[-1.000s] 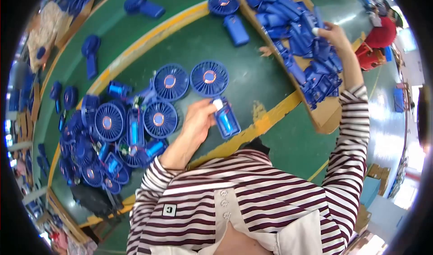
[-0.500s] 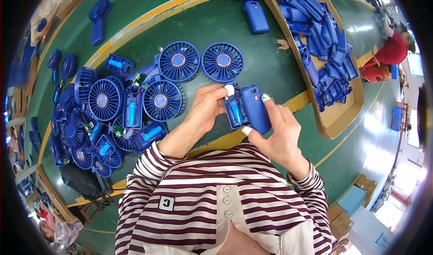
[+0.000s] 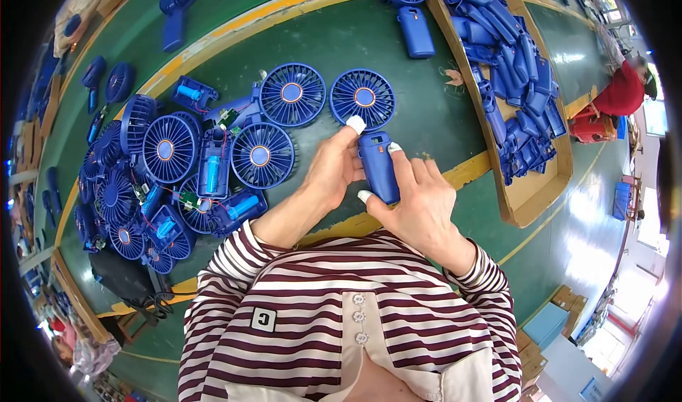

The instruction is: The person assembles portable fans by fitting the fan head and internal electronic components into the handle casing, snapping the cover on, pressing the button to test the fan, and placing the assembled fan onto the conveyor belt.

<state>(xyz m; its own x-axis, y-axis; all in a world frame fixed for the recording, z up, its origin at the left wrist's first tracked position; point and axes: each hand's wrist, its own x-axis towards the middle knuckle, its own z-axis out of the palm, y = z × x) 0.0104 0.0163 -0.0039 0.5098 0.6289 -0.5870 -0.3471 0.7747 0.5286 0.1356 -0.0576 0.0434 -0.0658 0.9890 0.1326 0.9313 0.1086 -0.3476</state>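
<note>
A blue handheld fan lies upright in view, its round head (image 3: pixel 363 98) above and its handle (image 3: pixel 379 169) between my hands, with a blue cover over the handle. My left hand (image 3: pixel 332 166) grips the handle's left side, the white-tipped thumb near the joint with the head. From the right, my right hand (image 3: pixel 419 202) holds the cover, one white-tipped finger near its top and the thumb at its lower end. The battery inside the handle is hidden. Left of my hands, another fan head (image 3: pixel 262 155) lies by a pile of opened fans with blue batteries (image 3: pixel 212 174).
A cardboard tray (image 3: pixel 526 214) at the right holds several blue covers (image 3: pixel 509 52). A finished-looking fan (image 3: pixel 416 31) lies at the top, another (image 3: pixel 173 15) at the upper left. A black bag (image 3: pixel 122 277) lies at the lower left. A person in red (image 3: pixel 619 89) is at the far right.
My right hand has come from the tray with a blue cover. The cover has moved left onto the open handle, hiding the battery. The whole view has shifted slightly.
</note>
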